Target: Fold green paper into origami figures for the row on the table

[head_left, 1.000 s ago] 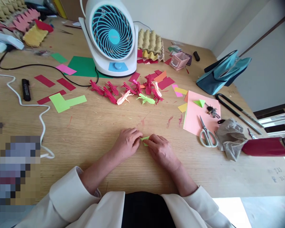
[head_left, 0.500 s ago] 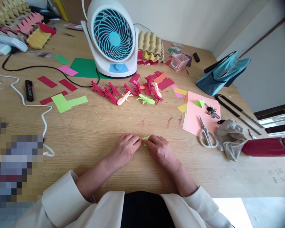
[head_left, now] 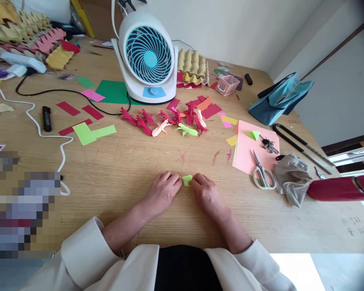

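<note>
A small folded light green paper (head_left: 187, 180) lies on the wooden table between my hands. My right hand (head_left: 206, 194) has its fingers closed on the paper's right edge. Just left of the paper is my left hand (head_left: 164, 190), its fingers curled together with the tips near the paper's left edge; whether they pinch any of it is hidden. Beyond my hands stands a group of folded paper figures: several red ones (head_left: 144, 124), a light green one (head_left: 187, 129) and pale pink ones (head_left: 160, 127).
Behind the figures stands a white fan (head_left: 151, 91). Scissors (head_left: 263, 173) and keys (head_left: 269, 145) rest on pink paper (head_left: 242, 151) at the right, near a crumpled grey cloth (head_left: 293, 178) and a red bottle (head_left: 333, 189). A black marker (head_left: 46, 119) and green paper (head_left: 84, 133) are at left.
The view has shifted slightly. More of the small green paper shows between my hands, and my left fingertips are a little farther from my right ones.
</note>
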A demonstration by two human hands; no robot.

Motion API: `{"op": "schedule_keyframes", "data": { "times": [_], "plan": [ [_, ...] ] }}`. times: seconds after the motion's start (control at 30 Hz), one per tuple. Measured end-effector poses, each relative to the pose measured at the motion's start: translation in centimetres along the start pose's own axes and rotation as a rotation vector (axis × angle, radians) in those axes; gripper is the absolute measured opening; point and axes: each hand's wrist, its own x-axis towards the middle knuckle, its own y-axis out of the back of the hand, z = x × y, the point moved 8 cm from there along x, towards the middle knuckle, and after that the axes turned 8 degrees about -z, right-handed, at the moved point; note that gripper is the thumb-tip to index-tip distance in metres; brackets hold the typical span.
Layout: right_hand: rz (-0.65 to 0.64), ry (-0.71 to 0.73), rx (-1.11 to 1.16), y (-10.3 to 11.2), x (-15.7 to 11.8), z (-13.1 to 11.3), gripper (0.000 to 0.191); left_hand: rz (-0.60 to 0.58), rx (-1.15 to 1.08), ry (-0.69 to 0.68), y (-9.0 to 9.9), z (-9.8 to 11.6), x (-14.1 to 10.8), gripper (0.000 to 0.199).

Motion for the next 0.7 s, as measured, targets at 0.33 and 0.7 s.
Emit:
{"op": "schedule_keyframes", "data": {
  "times": [0.33,0.7],
  "plan": [
    [0.123,-0.102,0.345,-0.5,1.1,1.9,0.023,0.022,-0.156,0.103,-0.5,-1.5,1.5,0.013],
    [0.147,-0.158,0.443,-0.5,1.0,2.6,0.020,0.007,-0.190,-0.014,-0.9,-2.1,2.8,0.006]
  ]
}}
